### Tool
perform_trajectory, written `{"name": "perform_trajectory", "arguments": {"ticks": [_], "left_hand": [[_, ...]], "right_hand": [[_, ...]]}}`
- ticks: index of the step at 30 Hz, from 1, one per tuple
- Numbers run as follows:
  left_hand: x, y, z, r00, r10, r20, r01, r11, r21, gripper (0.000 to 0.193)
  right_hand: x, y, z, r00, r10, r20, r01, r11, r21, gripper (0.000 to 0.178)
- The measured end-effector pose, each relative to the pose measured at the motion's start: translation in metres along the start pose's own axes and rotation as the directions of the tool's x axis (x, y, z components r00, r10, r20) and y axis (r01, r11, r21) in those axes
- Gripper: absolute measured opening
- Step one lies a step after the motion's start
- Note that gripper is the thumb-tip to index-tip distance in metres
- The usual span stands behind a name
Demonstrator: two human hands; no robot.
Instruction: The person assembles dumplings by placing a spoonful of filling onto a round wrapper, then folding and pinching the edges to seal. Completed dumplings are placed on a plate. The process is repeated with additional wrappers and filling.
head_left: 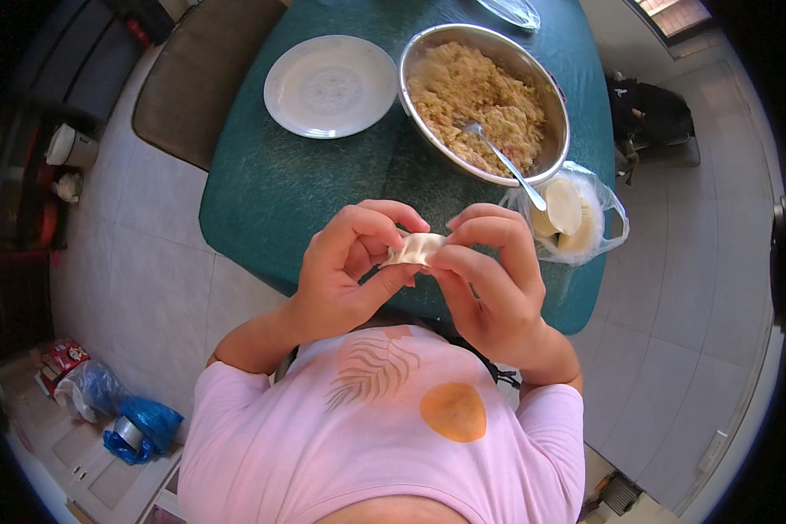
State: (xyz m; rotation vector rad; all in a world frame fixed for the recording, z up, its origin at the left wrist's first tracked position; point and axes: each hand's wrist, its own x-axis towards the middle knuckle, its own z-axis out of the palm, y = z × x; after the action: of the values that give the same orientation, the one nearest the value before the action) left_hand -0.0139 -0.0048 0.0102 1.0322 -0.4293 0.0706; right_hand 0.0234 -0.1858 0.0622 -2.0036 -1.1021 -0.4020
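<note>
Between both hands, just in front of the table's near edge, is a small pale dumpling (pixel 416 249) with a pleated edge. My left hand (pixel 345 262) pinches its left end between thumb and fingers. At its right end, the thumb and fingers of my right hand (pixel 493 275) press on the dough. Beyond my right hand stands a steel bowl (pixel 404 74) of yellowish-brown minced filling (pixel 472 83). A metal spoon (pixel 506 164) rests in the filling, its handle over the bowl's near rim. Round dough wrappers (pixel 562 208) lie in a clear plastic bag (pixel 618 229) beside the bowl.
A white plate (pixel 330 86) sits at the far left of the green-covered table (pixel 271 201). Part of a wrapped dish (pixel 513 12) shows at the far edge. A brown bench (pixel 196 79) stands left of the table, and a dark bundle (pixel 651 112) lies to the right.
</note>
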Motion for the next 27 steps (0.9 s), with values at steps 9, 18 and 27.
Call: {"name": "perform_trajectory", "arguments": {"ticks": [9, 18, 27], "left_hand": [[0.001, 0.004, 0.001, 0.998, 0.015, -0.055, -0.007, 0.990, 0.144, 0.026], [-0.004, 0.003, -0.018, 0.993, 0.059, -0.104, -0.031, 0.967, 0.252, 0.019], [0.029, 0.018, -0.138, 0.845, 0.025, -0.534, 0.285, 0.825, 0.489, 0.018]], "right_hand": [[-0.013, -0.001, 0.006, 0.798, 0.510, 0.320, -0.585, 0.530, 0.613, 0.034], [-0.002, 0.002, 0.023, 0.726, 0.517, 0.454, -0.653, 0.312, 0.690, 0.034], [0.125, 0.075, 0.056, 0.803, 0.462, 0.376, -0.581, 0.747, 0.324, 0.027]]}}
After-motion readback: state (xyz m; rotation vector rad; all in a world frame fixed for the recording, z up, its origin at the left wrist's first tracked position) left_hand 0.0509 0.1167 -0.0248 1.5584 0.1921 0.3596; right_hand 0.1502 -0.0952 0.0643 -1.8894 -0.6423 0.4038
